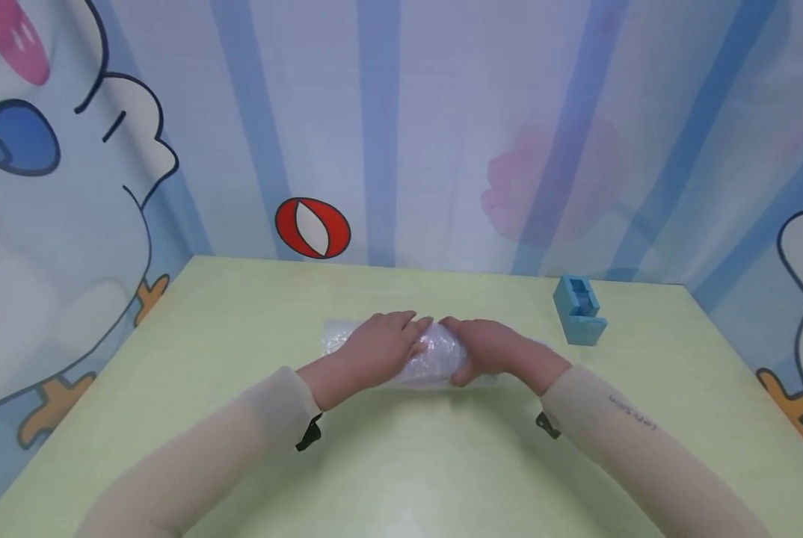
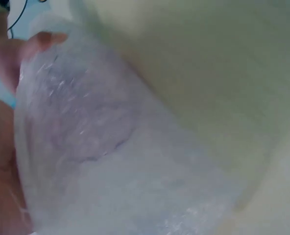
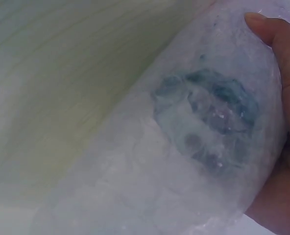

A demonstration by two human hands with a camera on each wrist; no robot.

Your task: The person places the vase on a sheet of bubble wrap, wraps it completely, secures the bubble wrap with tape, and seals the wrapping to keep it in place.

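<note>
A roll of clear bubble wrap (image 1: 435, 359) lies across the pale table under both hands. My left hand (image 1: 380, 347) holds its left part, fingers laid over the top. On the right part, my right hand (image 1: 485, 347) grips it, with the thumb on the near side and the fingers over the far side. Through the layers of bubble wrap (image 3: 135, 161) in the right wrist view, a teal, roughly ring-shaped patch (image 3: 208, 117) shows dimly; its kind is blurred by the plastic. A purplish rounded shape shows through in the left wrist view.
A small light-blue holder (image 1: 579, 314) with a slot in its top stands at the back right of the table (image 1: 240, 299). A cartoon-printed, striped curtain (image 1: 435, 112) rises behind the table and along both sides.
</note>
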